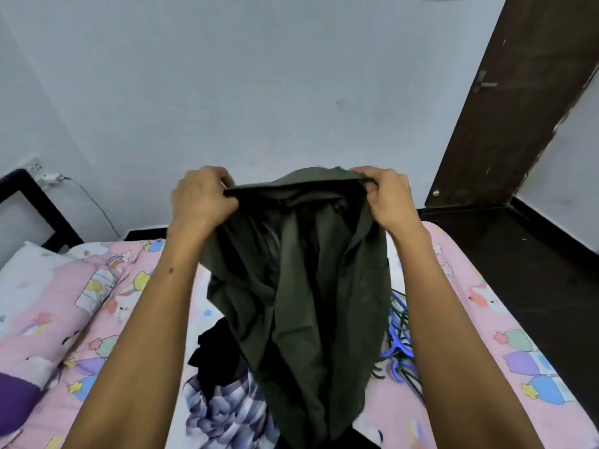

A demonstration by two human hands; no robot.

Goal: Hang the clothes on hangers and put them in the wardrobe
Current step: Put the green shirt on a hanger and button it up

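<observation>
Left hand [202, 197]: I see it pinching the shirt [301, 280] top edge.
Right hand [387, 197]: pinching the other side.
Hangers [400, 348]: on bed [460, 319], beside shirt.

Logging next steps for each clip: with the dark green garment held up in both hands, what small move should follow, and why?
Probably free the right hand and reach for the hangers on the bed. Both hands grip the dark green garment by its top edge, and no hanger is in it yet.
</observation>
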